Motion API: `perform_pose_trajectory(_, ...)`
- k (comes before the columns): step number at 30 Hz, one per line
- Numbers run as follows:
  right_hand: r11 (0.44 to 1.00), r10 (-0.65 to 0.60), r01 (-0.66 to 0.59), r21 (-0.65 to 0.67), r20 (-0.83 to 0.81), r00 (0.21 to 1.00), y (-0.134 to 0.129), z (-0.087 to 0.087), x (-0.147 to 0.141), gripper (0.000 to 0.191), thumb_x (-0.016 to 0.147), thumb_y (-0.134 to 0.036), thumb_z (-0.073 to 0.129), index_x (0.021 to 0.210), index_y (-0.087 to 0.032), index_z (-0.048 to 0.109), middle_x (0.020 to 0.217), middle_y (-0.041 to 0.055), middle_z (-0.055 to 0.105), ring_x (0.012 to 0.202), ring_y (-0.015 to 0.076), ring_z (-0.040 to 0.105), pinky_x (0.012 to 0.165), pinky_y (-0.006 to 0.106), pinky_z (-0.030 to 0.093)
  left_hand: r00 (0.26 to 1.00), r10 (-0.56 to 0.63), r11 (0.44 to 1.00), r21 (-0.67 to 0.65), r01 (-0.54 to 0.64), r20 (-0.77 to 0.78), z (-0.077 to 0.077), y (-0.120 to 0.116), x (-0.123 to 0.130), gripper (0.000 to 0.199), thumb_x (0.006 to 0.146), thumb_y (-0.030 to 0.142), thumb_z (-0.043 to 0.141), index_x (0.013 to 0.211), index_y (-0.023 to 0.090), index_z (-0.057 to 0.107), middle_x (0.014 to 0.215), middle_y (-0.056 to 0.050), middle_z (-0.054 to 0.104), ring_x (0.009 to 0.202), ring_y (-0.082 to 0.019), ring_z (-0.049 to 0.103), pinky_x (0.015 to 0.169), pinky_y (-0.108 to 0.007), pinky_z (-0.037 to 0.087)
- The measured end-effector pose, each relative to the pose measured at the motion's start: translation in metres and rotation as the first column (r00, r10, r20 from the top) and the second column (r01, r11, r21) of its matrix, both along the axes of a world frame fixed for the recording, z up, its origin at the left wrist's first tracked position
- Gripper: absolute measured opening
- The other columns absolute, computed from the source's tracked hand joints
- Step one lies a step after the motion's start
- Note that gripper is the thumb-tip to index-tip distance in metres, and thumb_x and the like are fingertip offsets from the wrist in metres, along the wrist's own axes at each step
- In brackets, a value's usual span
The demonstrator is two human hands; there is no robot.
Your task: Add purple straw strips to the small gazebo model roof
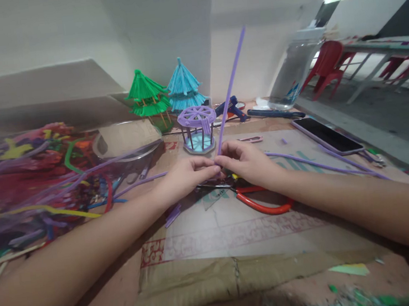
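A long purple pipe cleaner rises upright from between my fingertips, leaning a little to the right. My left hand and my right hand meet at its lower end, both pinching it. Just beyond them stands a small pavilion model with a purple spoked top, dark posts and a light blue base. Under my hands lie red-handled scissors, their blades partly hidden. Short purple pieces rest on the cardboard at the near left of my hands.
Green and blue tiered models stand at the wall. Left are a metal tray and piled colored pipe cleaners. A phone, blue glue gun, blue cutter and clear jar sit right.
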State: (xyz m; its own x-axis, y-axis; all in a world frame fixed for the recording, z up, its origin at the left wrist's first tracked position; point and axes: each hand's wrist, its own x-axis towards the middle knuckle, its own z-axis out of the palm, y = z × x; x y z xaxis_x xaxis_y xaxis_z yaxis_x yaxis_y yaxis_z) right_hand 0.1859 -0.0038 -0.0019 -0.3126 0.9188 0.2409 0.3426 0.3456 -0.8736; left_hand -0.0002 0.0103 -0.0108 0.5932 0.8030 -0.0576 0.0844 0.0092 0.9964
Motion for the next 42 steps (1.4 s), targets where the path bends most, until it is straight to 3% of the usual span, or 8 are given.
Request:
perform_pose_trajectory(8, 0.998, 0.034, -0.040, -0.056, -0.113, 0.993, -0.0002, 0.0007, -0.0020, 0.016, 0.084, -0.033, 0.060, 0.079, -0.021, 0.051, 0.072, -0.0024, 0.057, 0.063, 0.0130, 0.059, 0.056, 0.027, 0.048, 0.999, 0.016, 1.000, -0.026, -0.016, 0.032, -0.0011, 0.0013, -0.0009, 0.028, 0.076, 0.038, 0.075, 0.090, 0.015, 0.072, 0.089, -0.006, 0.077, 0.084, -0.016, 0.071, 0.087, -0.032, 0.052)
perform_pose_trajectory(18, 0.997, -0.035, 0.032, 0.076, 0.042, 0.998, 0.0043, -0.0023, 0.0017, 0.017, 0.084, -0.035, 0.060, 0.083, -0.019, 0.055, 0.077, 0.0021, 0.062, 0.072, 0.0166, 0.058, 0.065, 0.031, 0.047, 0.999, 0.021, 0.999, -0.050, -0.020, 0.034, 0.0047, -0.0013, 0.0007, 0.029, 0.075, 0.037, 0.075, 0.090, 0.013, 0.072, 0.087, -0.007, 0.077, 0.080, -0.017, 0.071, 0.085, -0.034, 0.053)
perform_pose_trajectory(38, 0.997, -0.060, 0.058, 0.046, 0.030, 0.998, 0.0007, -0.0015, 0.0013, 0.017, 0.084, -0.035, 0.061, 0.082, -0.020, 0.054, 0.079, 0.0024, 0.062, 0.072, 0.0167, 0.058, 0.062, 0.031, 0.047, 0.999, 0.029, 0.999, -0.042, -0.028, 0.016, 0.0057, -0.0019, 0.0007, 0.027, 0.076, 0.035, 0.074, 0.090, 0.012, 0.071, 0.087, -0.008, 0.077, 0.081, -0.017, 0.071, 0.083, -0.034, 0.053)
perform_pose_trajectory(42, 0.996, -0.014, 0.013, 0.087, 0.015, 1.000, 0.0019, -0.0024, 0.0003, 0.016, 0.086, -0.034, 0.060, 0.081, -0.020, 0.052, 0.074, -0.0008, 0.056, 0.068, 0.0142, 0.054, 0.061, 0.029, 0.044, 0.999, 0.036, 0.999, -0.033, -0.036, 0.006, 0.0072, -0.0029, 0.0012, 0.025, 0.077, 0.035, 0.074, 0.088, 0.013, 0.071, 0.085, -0.007, 0.076, 0.079, -0.017, 0.070, 0.080, -0.031, 0.052)
